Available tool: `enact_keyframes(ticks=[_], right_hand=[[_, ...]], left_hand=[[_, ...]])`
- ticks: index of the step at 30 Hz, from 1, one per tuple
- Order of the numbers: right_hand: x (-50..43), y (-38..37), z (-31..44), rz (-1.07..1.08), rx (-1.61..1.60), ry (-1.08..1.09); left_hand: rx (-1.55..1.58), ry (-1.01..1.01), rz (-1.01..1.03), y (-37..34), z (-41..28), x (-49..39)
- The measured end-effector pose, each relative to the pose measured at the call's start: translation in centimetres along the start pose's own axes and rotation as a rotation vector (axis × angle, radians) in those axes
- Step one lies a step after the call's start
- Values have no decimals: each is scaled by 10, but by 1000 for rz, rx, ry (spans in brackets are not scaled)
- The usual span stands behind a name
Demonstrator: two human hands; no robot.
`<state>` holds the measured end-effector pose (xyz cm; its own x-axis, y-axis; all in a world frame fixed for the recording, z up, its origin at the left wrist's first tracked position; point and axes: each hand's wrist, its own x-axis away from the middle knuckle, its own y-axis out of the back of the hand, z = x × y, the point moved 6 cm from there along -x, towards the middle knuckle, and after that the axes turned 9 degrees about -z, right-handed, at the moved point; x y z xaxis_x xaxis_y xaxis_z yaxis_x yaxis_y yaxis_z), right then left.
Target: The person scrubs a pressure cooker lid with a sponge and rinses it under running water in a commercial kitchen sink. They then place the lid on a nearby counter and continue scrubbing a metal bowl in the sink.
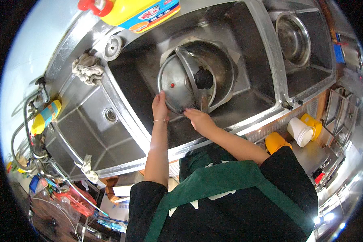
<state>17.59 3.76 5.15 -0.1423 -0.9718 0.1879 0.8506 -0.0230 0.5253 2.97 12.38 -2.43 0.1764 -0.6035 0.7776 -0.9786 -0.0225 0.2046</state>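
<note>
My left hand grips the left rim of a metal pressure-cooker lid, which has a crossbar, a black knob and a small red button. My right hand is at the lid's near rim, its fingertips touching the edge; whether it grips the lid is hidden. Tilted, the lid lies partly over a large round metal pot, whose right side is uncovered. The pot stands in the middle basin of a stainless steel sink.
Left of the basin lie a crumpled rag and a round metal drain piece. A yellow jug stands at the far rim. The right basin holds a metal bowl; a yellow bottle is by the faucet.
</note>
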Motion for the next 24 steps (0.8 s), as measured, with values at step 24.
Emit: enact_keyframes(ticks=[24], right_hand=[[-93,43,-148,-81,568,109]], left_hand=[[-337,-182,-371,30,38,-23]])
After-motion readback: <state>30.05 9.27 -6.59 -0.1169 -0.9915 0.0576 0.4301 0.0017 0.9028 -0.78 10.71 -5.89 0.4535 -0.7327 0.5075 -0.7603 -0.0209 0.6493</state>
